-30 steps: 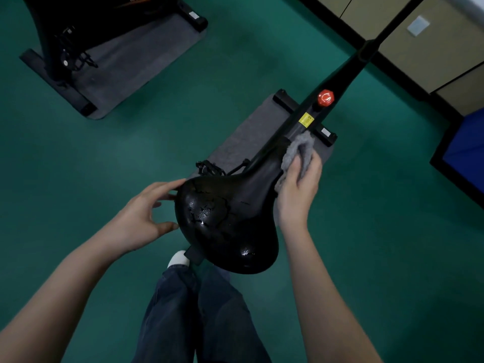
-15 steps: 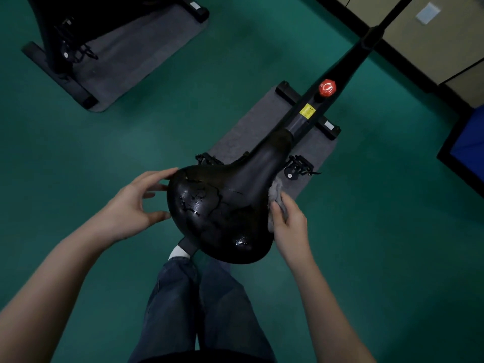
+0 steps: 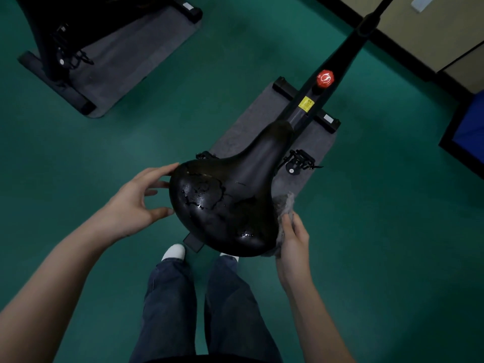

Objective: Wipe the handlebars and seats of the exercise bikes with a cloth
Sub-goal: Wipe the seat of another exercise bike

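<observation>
A dark green floor [image 3: 157,140] fills the room, with pale cabinets [image 3: 432,30] along the far right. Another exercise bike [image 3: 52,35] stands far left on its own mat. The near bike's black frame [image 3: 340,56] runs off far right over a grey mat [image 3: 251,119], likely there to spare the floor. Its seat [image 3: 230,195] sits centre, close to the person, glossy, cracked, glinting as if damp. The left hand [image 3: 136,203] is spread wide, fingertips touching the seat's left edge, I'd guess to steady it. The right hand [image 3: 294,239] clutches a grey cloth [image 3: 284,203] against the seat's right rim. Smallest, on the frame: a red knob [image 3: 324,78] and a yellow label [image 3: 306,104]
</observation>
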`<action>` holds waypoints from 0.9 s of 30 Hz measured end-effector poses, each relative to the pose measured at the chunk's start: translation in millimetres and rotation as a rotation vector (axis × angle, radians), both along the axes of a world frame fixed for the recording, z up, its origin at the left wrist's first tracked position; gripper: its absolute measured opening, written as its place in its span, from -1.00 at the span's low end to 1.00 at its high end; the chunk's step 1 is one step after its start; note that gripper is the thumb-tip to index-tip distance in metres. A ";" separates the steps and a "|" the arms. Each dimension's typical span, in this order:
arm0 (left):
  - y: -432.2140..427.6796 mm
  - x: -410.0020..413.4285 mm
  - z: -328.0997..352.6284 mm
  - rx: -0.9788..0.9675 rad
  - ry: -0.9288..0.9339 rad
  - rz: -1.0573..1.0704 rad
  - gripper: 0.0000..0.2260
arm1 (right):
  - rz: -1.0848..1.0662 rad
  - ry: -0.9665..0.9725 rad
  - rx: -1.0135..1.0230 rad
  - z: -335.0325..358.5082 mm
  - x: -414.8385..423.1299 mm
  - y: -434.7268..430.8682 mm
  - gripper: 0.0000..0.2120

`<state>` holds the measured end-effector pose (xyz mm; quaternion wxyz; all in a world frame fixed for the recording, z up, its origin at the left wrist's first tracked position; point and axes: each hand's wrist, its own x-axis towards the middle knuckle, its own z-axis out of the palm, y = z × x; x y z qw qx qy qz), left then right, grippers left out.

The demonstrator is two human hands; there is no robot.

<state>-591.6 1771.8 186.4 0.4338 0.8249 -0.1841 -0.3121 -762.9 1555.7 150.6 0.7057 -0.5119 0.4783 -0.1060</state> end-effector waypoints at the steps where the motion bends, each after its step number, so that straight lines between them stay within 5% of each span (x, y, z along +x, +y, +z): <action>1: 0.7 1.5 -0.5 -0.007 0.000 -0.008 -0.27 | -0.024 -0.005 -0.012 1.7 -2.6 2.9 -0.82; 10: 9.3 18.0 -11.8 -0.085 0.013 -0.104 -0.25 | 0.253 -0.023 -1.044 37.7 8.6 72.9 -0.65; 13: 11.3 22.3 -15.4 -0.105 -0.002 -0.133 -0.25 | 0.130 0.078 -1.056 35.7 16.1 81.3 -0.68; 19: 15.2 26.4 -27.0 -0.121 -0.075 -0.185 -0.26 | -0.616 0.167 -0.702 24.6 26.5 115.5 -0.64; 24: 19.0 31.4 -35.4 -0.163 -0.124 -0.226 -0.28 | -0.539 0.117 -0.992 20.4 53.1 164.9 -0.67; 27: 19.2 32.4 -39.5 -0.197 -0.121 -0.232 -0.27 | -0.735 0.128 -0.845 15.1 52.3 152.4 -0.69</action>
